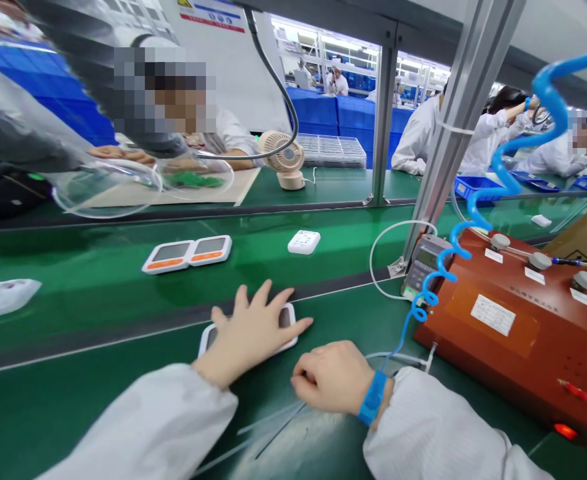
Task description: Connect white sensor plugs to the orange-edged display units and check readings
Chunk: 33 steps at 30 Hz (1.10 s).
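My left hand (251, 330) lies flat with spread fingers on top of a white device with grey screens (287, 319), pressing it to the green bench mat (98, 400). Most of that device is hidden under the hand. My right hand (331, 377), with a blue wrist strap (372, 398), rests curled in a loose fist on the mat just right of the device; I see nothing in it. Thin clear strips (268, 430) lie on the mat below both hands.
On the green conveyor belt (73, 267) sit a pair of white devices with orange bars (187, 253), a small white unit (303, 241) and another white part (1, 297). A red-brown fixture box (518, 327) with a blue coiled hose (493, 187) stands at right. Co-workers sit across the belt.
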Each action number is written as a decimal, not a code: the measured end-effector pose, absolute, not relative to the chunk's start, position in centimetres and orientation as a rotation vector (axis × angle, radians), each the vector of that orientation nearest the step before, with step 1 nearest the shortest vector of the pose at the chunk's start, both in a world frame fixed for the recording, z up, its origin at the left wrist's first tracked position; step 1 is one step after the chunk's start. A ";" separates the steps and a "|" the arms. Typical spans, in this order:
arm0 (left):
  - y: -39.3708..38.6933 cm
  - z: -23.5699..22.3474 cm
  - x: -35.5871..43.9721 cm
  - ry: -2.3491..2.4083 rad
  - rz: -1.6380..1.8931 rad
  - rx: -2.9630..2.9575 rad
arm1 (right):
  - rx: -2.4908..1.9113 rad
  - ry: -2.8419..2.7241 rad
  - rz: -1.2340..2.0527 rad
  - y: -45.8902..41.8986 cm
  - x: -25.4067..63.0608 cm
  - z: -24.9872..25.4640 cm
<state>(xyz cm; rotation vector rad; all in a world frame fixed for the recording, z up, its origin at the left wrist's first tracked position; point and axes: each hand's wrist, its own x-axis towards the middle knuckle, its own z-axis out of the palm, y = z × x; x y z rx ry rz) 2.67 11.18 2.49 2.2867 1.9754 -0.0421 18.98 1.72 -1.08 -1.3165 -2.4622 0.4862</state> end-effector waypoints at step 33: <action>25.6 2.9 -7.1 2.211 0.317 1.981 | -1.298 -2.409 0.537 1.6 18.9 -1.7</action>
